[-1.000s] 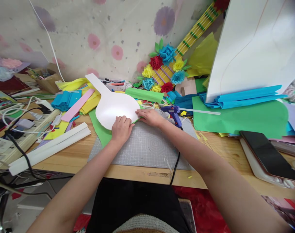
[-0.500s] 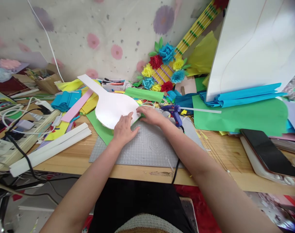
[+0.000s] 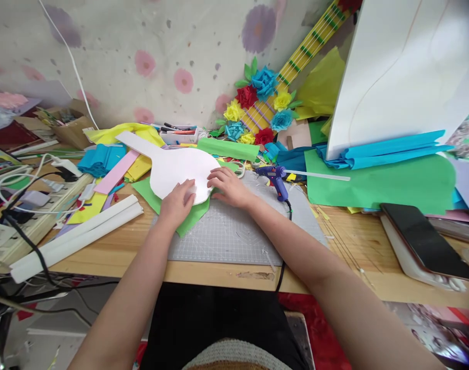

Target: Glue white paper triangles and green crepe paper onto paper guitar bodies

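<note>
A white lute-shaped board cutout [image 3: 184,167] lies on the cutting mat, its narrow neck pointing to the back left. Under its round body, green paper [image 3: 193,220] sticks out towards me. My left hand [image 3: 176,203] rests flat on the near edge of the body, fingers stretched and thumb apart. My right hand [image 3: 230,188] grips the body's right edge, its fingers over the top and its thumb low at the rim. The underside of the board is hidden.
A purple glue gun [image 3: 275,180] with a glue stick lies right of my hands on the grey cutting mat [image 3: 234,241]. A phone [image 3: 427,239] is at the right, white folded paper [image 3: 80,236] at the left. Behind stands a flower-covered yellow paper guitar [image 3: 257,115].
The cutout has turned, its neck dropping lower and leftward. My left hand has slid left along the near edge, and my right hand has shifted slightly left. More green paper shows in front.
</note>
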The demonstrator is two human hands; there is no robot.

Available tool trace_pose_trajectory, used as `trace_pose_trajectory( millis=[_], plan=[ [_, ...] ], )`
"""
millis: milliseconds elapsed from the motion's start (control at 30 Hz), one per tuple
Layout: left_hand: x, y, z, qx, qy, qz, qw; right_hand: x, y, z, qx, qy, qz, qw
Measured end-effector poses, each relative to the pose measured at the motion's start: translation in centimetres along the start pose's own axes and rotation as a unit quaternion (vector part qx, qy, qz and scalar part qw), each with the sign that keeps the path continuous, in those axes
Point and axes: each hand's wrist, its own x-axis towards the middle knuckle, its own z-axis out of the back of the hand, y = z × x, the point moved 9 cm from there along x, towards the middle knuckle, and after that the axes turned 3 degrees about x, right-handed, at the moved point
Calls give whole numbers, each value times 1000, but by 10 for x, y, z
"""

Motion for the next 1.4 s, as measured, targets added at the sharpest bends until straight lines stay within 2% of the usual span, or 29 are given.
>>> trace_pose_trajectory(
  millis=[100,200,267,333,400,500,633,700,767,833,900,967,1033,1100,1167,1400],
  plan=[
    [0,-9,-8,41,-13,1,999,-6,-5,16,-12,-65,-65,996],
    [4,-20,-12,67,-24,2,997,-18,-21,33,3,-115,-183,976],
    [7,-27,-13,74,-31,0,997,-28,-39,29,48,-87,-292,951],
    [11,-32,-12,81,-39,7,996,-39,-52,11,118,-19,-385,915],
    [13,-33,-10,88,-48,29,995,-44,-55,-8,166,40,-428,888],
    [14,-29,-5,76,-62,66,993,-43,-56,-21,153,59,-443,882],
    [17,-20,6,22,-77,101,992,-39,-53,-26,102,70,-442,889],
    [22,-16,8,5,-58,120,991,-39,-55,-24,94,66,-439,891],
    [30,-17,7,2,-15,124,992,-40,-60,-19,97,48,-438,892],
    [41,-24,1,9,36,92,995,-42,-67,-12,107,25,-445,889],
    [53,-41,-9,21,90,-1,996,-46,-75,-6,113,10,-462,880],
    [59,-59,-25,40,150,-108,982,-51,-81,-2,111,7,-482,869],
    [60,-68,-42,63,204,-170,962,-55,-85,-1,114,14,-495,861],
    [61,-68,-55,84,230,-182,952,-58,-86,-3,125,21,-499,858],
    [60,-66,-61,99,233,-179,951,-59,-87,-5,131,27,-496,858],
    [53,-69,-62,143,221,-185,947,-54,-81,-4,119,36,-479,869]
  ],
)
